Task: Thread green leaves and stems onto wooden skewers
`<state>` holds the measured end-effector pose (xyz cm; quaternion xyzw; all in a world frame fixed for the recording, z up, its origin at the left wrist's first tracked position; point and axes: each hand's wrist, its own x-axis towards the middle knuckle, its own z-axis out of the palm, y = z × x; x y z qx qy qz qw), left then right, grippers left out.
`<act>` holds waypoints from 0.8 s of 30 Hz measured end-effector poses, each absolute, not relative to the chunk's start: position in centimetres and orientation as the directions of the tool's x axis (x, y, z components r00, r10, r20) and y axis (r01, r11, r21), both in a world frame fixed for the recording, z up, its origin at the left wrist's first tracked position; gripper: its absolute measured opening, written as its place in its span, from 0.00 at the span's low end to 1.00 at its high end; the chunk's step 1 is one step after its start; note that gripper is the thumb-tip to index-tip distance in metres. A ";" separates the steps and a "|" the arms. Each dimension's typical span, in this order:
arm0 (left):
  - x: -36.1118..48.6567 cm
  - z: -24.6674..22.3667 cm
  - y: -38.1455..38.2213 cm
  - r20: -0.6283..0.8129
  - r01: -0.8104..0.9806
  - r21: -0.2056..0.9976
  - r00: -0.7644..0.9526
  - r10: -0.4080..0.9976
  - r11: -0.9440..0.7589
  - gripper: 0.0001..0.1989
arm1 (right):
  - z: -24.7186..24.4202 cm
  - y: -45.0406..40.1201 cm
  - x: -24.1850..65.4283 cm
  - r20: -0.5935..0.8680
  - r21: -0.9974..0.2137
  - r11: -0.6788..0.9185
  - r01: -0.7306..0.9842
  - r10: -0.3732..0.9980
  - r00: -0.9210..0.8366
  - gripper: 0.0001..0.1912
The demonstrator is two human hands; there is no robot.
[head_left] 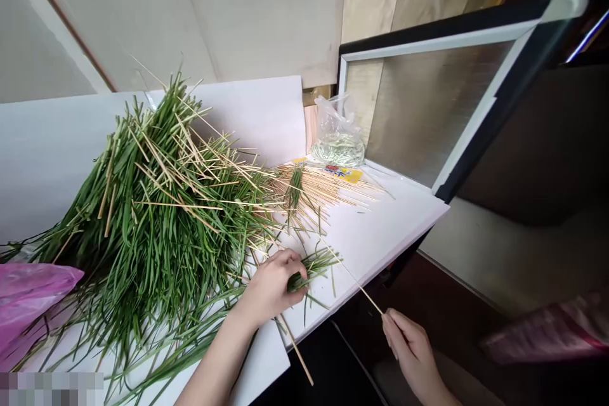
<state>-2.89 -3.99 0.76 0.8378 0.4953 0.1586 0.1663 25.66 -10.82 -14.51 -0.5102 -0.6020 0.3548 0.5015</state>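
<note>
My left hand [273, 282] rests low over the white tabletop, its fingers and thumb curled round a small bunch of garlic chives [320, 262]. The stalk ends stick out to the right of it. In front of the table edge, my right hand [410, 350] pinches the lower end of a thin bamboo skewer [358, 284]. The skewer slants up and left, its far tip just above the bunch. Left of my hands rises a large heap of long chives [162, 260], with loose skewers [195, 155] scattered across its top.
Many bamboo skewers [309, 187] lie spread behind my left hand. A clear plastic bag [339, 139] of pale green pieces stands at the back corner. One skewer [297, 350] juts over the front edge. A pink bag [33, 298] lies far left; a framed panel [428, 108] stands right.
</note>
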 end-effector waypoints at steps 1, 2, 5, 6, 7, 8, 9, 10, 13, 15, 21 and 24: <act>-2.8 0.7 -4.0 0.099 0.785 0.418 0.461 0.882 -0.457 0.08 | -14.5 -10.6 25.6 0.262 -0.930 0.244 0.276 0.965 0.030 0.26; -2.7 0.6 -3.9 0.104 0.786 0.403 0.469 0.877 -0.468 0.07 | -14.4 -10.4 25.6 0.281 -0.920 0.258 0.294 0.959 0.039 0.26; -2.6 0.4 -3.7 0.144 0.773 0.373 0.498 0.855 -0.513 0.07 | -14.2 -10.2 25.7 0.310 -0.905 0.276 0.323 0.949 0.058 0.25; -2.5 0.3 -3.6 0.155 0.768 0.370 0.504 0.849 -0.523 0.06 | -14.1 -10.2 25.8 0.312 -0.904 0.278 0.325 0.948 0.058 0.25; -2.5 0.2 -3.6 0.162 0.763 0.369 0.509 0.846 -0.530 0.07 | -14.1 -10.3 25.8 0.313 -0.903 0.279 0.326 0.948 0.057 0.25; -2.4 0.1 -3.6 0.165 0.760 0.373 0.510 0.844 -0.532 0.07 | -14.0 -10.3 25.8 0.311 -0.903 0.278 0.327 0.949 0.052 0.25; -2.4 0.1 -3.6 0.165 0.758 0.379 0.509 0.845 -0.531 0.07 | -13.9 -10.4 25.9 0.308 -0.903 0.277 0.328 0.950 0.047 0.25; -2.4 0.0 -3.6 0.165 0.757 0.386 0.506 0.847 -0.527 0.07 | -13.8 -10.4 25.9 0.304 -0.904 0.274 0.328 0.952 0.044 0.25; -2.4 0.1 -3.5 0.172 0.733 0.448 0.492 0.854 -0.512 0.08 | -13.8 -10.5 25.8 0.308 -0.905 0.281 0.320 0.951 0.038 0.25; -2.7 0.2 -3.4 0.159 0.698 0.546 0.457 0.875 -0.463 0.06 | -13.9 -10.5 25.8 0.330 -0.901 0.307 0.307 0.944 0.024 0.24; -3.9 0.5 -2.7 0.013 0.331 0.940 0.199 0.980 -0.080 0.12 | -13.1 -10.7 25.8 0.390 -0.879 0.397 0.265 0.917 -0.080 0.22; -4.2 0.3 -2.4 -0.014 0.209 0.978 0.118 0.993 -0.011 0.17 | -12.8 -10.8 25.7 0.405 -0.873 0.416 0.256 0.909 -0.094 0.22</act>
